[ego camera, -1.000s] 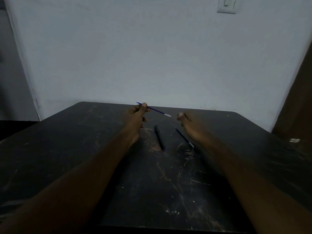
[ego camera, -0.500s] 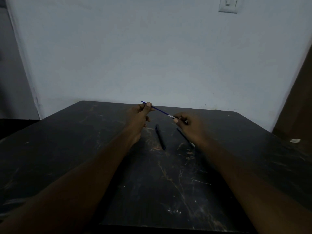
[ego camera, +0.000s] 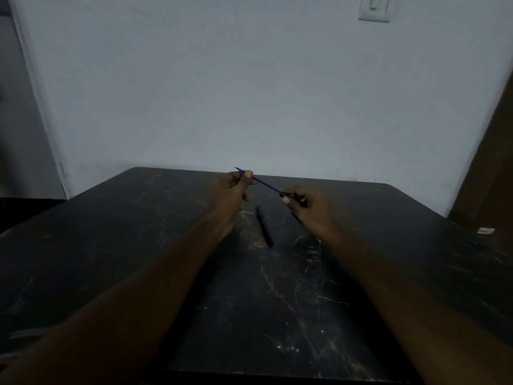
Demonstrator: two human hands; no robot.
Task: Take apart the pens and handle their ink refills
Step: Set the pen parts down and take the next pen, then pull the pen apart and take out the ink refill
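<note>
the table [ego camera: 111, 259] has a dark, marble-like top with pale, rusty veins and scuffs, dull rather than shiny, with a faint sheen toward its far edge. the pen barrel [ego camera: 264, 227] lying near the middle looks like smooth dark plastic, slightly glossy. the thin blue ink refill [ego camera: 266, 184] looks like smooth plastic tube. the wall [ego camera: 249, 93] is matt painted plaster; the switch plate [ego camera: 374, 8] looks like glossy white plastic.

I see the table [ego camera: 111, 259] running back to the wall [ego camera: 249, 93], with a switch [ego camera: 374, 8] high on the wall to the right. Both hands are raised over the far middle of the table, the left hand [ego camera: 231, 194] and right hand [ego camera: 308, 207] each pinching one end of a refill [ego camera: 265, 184] slanting between them. A pen [ego camera: 264, 226] lies on the table just below and between the hands.
</note>
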